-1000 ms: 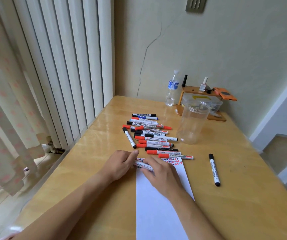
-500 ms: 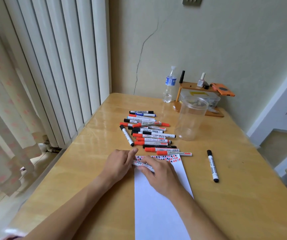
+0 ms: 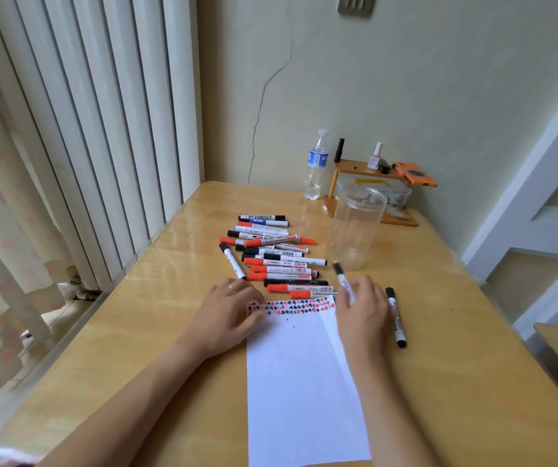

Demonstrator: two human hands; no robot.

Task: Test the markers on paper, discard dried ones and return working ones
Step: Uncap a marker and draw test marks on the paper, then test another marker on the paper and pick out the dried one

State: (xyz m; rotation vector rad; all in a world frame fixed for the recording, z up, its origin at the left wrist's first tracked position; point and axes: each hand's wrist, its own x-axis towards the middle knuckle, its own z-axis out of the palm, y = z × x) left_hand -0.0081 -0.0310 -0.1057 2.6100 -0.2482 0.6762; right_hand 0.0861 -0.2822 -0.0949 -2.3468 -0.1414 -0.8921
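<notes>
Beside marker pile (image 3: 272,256): clear jar (image 3: 355,229) (contents unclear), upright.

A home room: wooden table (image 3: 176,298) beside curtains (image 3: 8,230), cracked wall (image 3: 439,79), nail polish (image 3: 375,158).

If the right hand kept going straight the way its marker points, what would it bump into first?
The right hand holds a black-capped marker aimed away and slightly left. Going straight on, it would probably pass the right ends of the marker pile and meet the clear jar first, though depth is hard to judge.
</notes>
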